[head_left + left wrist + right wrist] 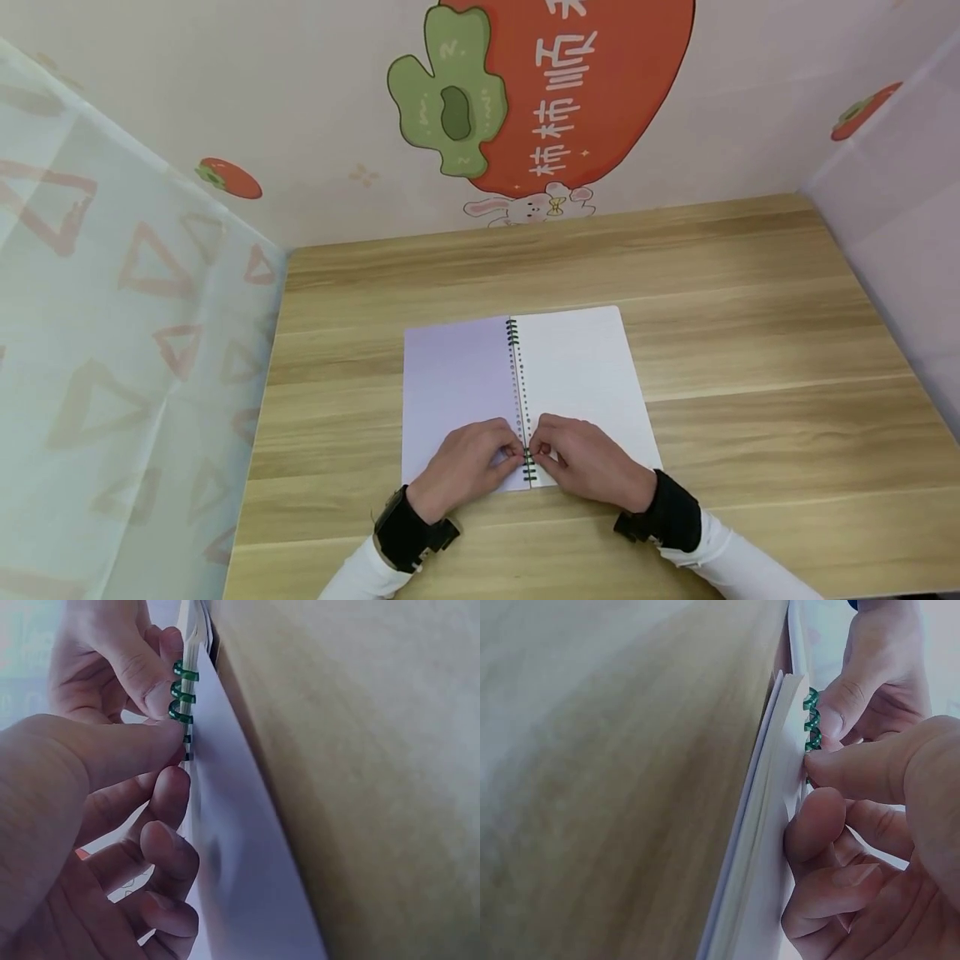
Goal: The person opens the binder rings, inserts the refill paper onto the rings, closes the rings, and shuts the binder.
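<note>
A loose-leaf notebook lies open on the table, its lilac cover (453,383) at left and a white page (581,375) at right. Short green binding rings (512,332) sit at the top of the spine; the holes in the middle show no rings. At the bottom are more green binding rings (529,473), where my left hand (467,458) and right hand (588,461) meet. Thumb and index finger of each hand pinch the rings, seen close up as green loops (182,691) in the left wrist view and as green coils (813,724) in the right wrist view.
The notebook rests on a wood-grain table (765,367). A printed backdrop (322,100) with a large red persimmon stands behind it, and patterned sheets (127,333) hang along the left side. Black camera straps (405,529) circle both wrists.
</note>
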